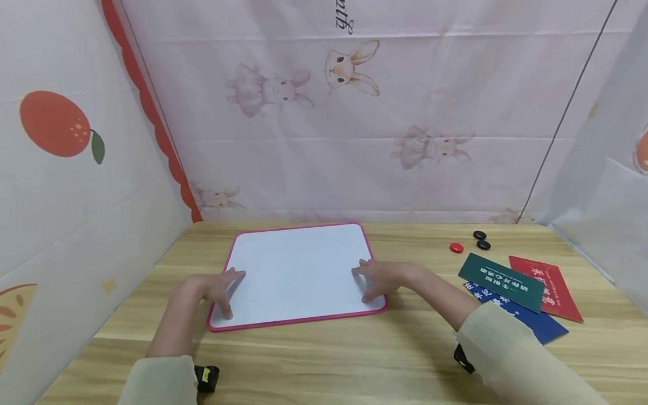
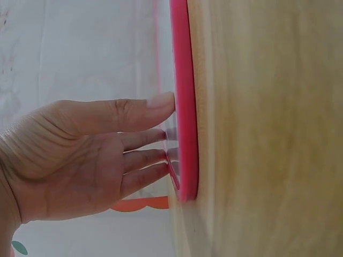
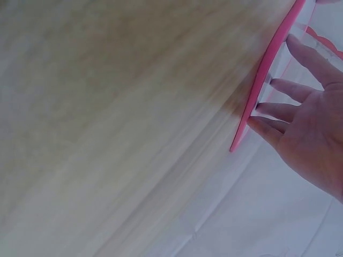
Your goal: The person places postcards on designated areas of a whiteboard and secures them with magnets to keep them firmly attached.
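A whiteboard (image 1: 298,275) with a pink frame lies flat on the wooden table. My left hand (image 1: 216,289) rests its fingertips on the board's left side; in the left wrist view the thumb is right at the pink frame (image 2: 186,107), and the other fingers reach straight onto the white surface. On the right side of the board, my right hand (image 1: 377,277) touches the surface with spread fingertips. The right wrist view shows these fingers (image 3: 292,91) extended, their tips close along the pink edge (image 3: 260,80). Neither hand curls round the board.
Right of the board, green (image 1: 503,282), blue (image 1: 541,326) and red (image 1: 559,292) cards overlap on the table (image 1: 324,360). Behind them sit a red round piece (image 1: 457,247) and two black ones (image 1: 484,245). Printed cloth (image 1: 304,169) hangs behind and at both sides.
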Demonstrator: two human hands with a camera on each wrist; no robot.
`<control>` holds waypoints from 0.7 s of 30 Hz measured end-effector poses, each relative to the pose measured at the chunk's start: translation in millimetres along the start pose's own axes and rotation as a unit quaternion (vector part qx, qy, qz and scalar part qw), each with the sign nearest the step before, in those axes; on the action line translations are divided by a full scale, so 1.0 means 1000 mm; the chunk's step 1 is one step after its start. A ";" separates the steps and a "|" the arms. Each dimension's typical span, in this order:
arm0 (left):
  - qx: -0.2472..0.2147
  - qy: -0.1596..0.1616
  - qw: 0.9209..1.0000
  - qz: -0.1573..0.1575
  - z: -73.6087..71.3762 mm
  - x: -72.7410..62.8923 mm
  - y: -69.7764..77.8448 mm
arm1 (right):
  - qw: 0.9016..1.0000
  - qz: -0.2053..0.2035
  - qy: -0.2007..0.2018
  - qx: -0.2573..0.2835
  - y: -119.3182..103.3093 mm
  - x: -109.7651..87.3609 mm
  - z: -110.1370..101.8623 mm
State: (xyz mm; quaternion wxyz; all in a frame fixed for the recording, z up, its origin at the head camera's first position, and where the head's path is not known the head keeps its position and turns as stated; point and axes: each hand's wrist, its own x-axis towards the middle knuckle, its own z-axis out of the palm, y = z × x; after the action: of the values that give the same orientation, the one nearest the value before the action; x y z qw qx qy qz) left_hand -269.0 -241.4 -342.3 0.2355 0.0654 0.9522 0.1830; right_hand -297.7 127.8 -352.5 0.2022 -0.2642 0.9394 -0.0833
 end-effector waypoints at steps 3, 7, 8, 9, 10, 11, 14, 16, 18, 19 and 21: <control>0.002 -0.002 1.000 -0.003 -0.001 0.002 0.001 | 1.000 0.000 -0.002 -0.001 0.000 -0.003 -0.001; 0.001 -0.006 1.000 0.002 -0.001 0.004 0.004 | 1.000 0.001 -0.005 -0.001 -0.001 -0.006 -0.001; 0.000 -0.007 1.000 0.004 -0.001 0.004 0.004 | 1.000 0.002 -0.006 0.000 0.000 -0.007 -0.001; 0.001 -0.009 1.000 0.005 0.000 0.005 0.005 | 1.000 0.001 -0.006 0.000 0.000 -0.007 -0.001; 0.001 -0.009 1.000 0.007 0.000 0.006 0.005 | 1.000 0.001 -0.007 0.001 0.000 -0.008 -0.001; 0.001 -0.011 1.000 0.009 0.000 0.007 0.005 | 1.000 0.000 -0.007 0.001 0.000 -0.009 -0.001; 0.001 -0.014 1.000 0.011 0.000 0.008 0.007 | 1.000 -0.001 -0.006 -0.002 0.000 -0.012 -0.001; 0.003 -0.014 1.000 0.009 -0.001 0.009 0.008 | 1.000 0.001 -0.005 -0.004 0.000 -0.014 -0.002; 0.006 -0.014 1.000 0.004 -0.001 0.010 0.010 | 1.000 0.003 -0.005 -0.003 0.000 -0.016 -0.002; 0.007 -0.014 1.000 0.000 -0.001 0.010 0.011 | 1.000 0.004 -0.006 -0.001 0.001 -0.017 -0.002; 0.008 -0.013 1.000 -0.004 -0.001 0.011 0.012 | 1.000 0.008 -0.005 0.002 0.001 -0.019 -0.001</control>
State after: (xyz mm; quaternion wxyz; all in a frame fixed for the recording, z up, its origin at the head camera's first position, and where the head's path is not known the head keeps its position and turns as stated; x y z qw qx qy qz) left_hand -278.5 -228.3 -340.9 0.2479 0.0655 0.9509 0.1731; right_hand -284.1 138.6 -345.4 0.2084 -0.2568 0.9401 -0.0825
